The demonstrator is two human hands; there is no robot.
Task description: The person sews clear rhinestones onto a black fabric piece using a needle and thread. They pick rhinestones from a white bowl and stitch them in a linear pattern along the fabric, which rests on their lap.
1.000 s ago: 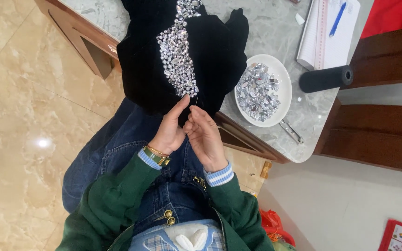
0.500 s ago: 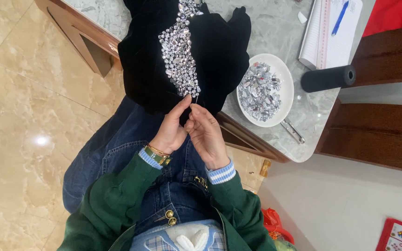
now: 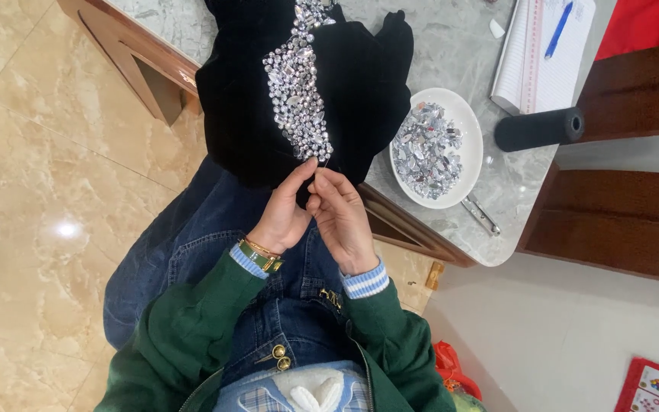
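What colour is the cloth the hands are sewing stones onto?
Black cloth, with a strip of silver stones; head view.

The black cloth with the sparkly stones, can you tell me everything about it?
The black cloth looks soft and velvety. A strip of silver, clear stones runs down its middle. It lies on the grey marble table, with its lower edge hanging over the person's jeans. The left hand and right hand pinch that edge just below the stones.
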